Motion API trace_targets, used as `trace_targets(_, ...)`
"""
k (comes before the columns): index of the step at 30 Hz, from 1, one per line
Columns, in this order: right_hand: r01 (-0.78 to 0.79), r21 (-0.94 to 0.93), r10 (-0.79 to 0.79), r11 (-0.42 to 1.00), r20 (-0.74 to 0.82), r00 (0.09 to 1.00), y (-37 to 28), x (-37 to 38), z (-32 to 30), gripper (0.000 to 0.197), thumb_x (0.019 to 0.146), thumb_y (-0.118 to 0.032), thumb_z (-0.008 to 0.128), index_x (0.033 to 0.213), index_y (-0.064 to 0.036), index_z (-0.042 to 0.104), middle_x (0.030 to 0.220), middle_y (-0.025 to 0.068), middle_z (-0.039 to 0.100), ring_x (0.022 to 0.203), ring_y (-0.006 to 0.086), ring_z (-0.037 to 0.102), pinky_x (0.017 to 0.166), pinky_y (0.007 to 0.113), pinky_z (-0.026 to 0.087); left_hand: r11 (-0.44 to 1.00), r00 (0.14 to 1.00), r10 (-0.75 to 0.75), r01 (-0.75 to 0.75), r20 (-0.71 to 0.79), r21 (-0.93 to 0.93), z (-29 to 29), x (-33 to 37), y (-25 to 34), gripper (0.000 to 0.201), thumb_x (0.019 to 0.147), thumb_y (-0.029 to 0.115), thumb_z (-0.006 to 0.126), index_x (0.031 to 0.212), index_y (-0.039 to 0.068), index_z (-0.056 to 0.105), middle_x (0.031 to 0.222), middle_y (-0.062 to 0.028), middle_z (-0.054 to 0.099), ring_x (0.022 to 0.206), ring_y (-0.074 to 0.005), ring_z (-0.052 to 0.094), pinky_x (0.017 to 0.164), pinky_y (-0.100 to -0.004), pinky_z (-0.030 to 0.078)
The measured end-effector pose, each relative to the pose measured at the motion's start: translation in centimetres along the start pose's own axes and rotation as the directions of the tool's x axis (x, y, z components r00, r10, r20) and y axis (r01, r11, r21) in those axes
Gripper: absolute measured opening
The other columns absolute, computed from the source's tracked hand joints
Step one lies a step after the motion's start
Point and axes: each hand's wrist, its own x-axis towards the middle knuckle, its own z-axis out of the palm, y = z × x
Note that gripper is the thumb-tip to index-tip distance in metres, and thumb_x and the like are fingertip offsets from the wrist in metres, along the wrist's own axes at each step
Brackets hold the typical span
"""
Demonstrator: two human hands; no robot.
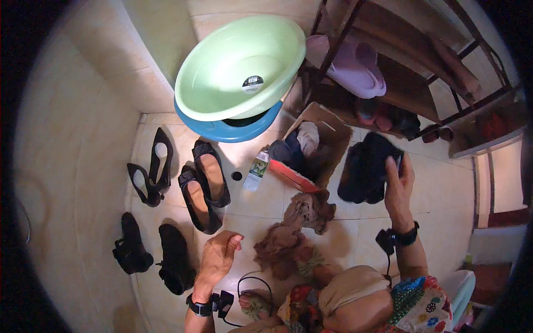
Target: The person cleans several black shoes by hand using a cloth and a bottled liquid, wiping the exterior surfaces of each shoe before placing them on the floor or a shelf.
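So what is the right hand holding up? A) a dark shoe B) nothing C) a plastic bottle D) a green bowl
A: the right hand grips a dark shoe lifted near the shelf, while the green basin leans on the wall and the bottle lies on the floor.

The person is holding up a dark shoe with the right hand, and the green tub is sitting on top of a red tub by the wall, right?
Not quite. The tub underneath is blue, not red. The head view shows the green tub resting on a blue tub by the wall. The rest is right: the right hand holds up a dark shoe.
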Motion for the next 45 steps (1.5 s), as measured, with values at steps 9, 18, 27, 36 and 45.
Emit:
trace_targets(9,0.183,-0.228,-0.032,0.956,0.542,0.84,3.8,-6.1,4.3,0.007,0.086,-0.002,0.061,0.093,-0.0018,0.063,0.089,0.012,0.06,0.079,0.0239,0.059,0.064,0.033,0.049,0.994,0.995,-0.099,0.098,-0.025,-0.039,0.3,-2.1,-1.7,0.028,0.096,0.026,0.053,0.09,0.001,0.065,0.069,-0.0137,0.062,0.063,-0.0293,0.062,0.06,-0.0372,0.048)
trace_targets(18,0.557,-0.211,-0.15,0.803,0.833,0.532,10.4,-7.9,15.7,0.032,0.082,-0.006,0.06,0.113,-0.0017,0.056,0.115,0.0189,0.049,0.095,0.038,0.058,0.08,0.044,0.052,0.998,0.998,-0.058,0.058,-0.008,0.032,2.4,-1.9,-3.3,0.022,0.091,0.023,0.062,0.09,0.002,0.064,0.082,-0.0158,0.065,0.075,-0.033,0.064,0.066,-0.0379,0.049)
trace_targets(27,0.854,-0.497,-0.19,0.152,0.833,0.519,16.9,-4.1,27.1,0.049,0.079,-0.012,0.052,0.125,0.0056,0.052,0.126,0.0216,0.049,0.106,0.0298,0.052,0.075,0.043,0.051,0.959,0.984,-0.16,0.173,0.073,-0.225,5.1,-3.3,-4.7,0.021,0.093,0.022,0.061,0.101,0.003,0.062,0.089,-0.013,0.066,0.08,-0.0185,0.062,0.072,-0.0306,0.049)
trace_targets(36,0.945,-0.201,-0.478,0.257,0.823,0.305,12.1,-10.2,22.1,0.05,0.075,-0.011,0.057,0.12,0.0084,0.053,0.11,0.0184,0.059,0.098,0.0289,0.056,0.074,0.036,0.052,0.278,0.856,-0.411,0.445,0.314,-0.851,7.5,-4.1,-7.4,0.052,0.099,0.047,0.045,0.119,0.001,0.056,0.111,-0.0111,0.064,0.101,-0.0215,0.061,0.096,-0.0367,0.044)
trace_targets(45,0.679,0.136,-0.38,0.721,0.898,0.223,10.4,-12.3,19.9,0.038,0.088,-0.011,0.054,0.125,-0.0019,0.053,0.111,0.018,0.054,0.094,0.0338,0.059,0.077,0.038,0.051,-0.027,0.87,-0.421,0.271,0.257,-0.962,6.9,-2.6,-6.8,0.038,0.089,0.023,0.067,0.119,0.003,0.054,0.112,-0.0111,0.063,0.098,-0.0225,0.063,0.085,-0.0363,0.053)
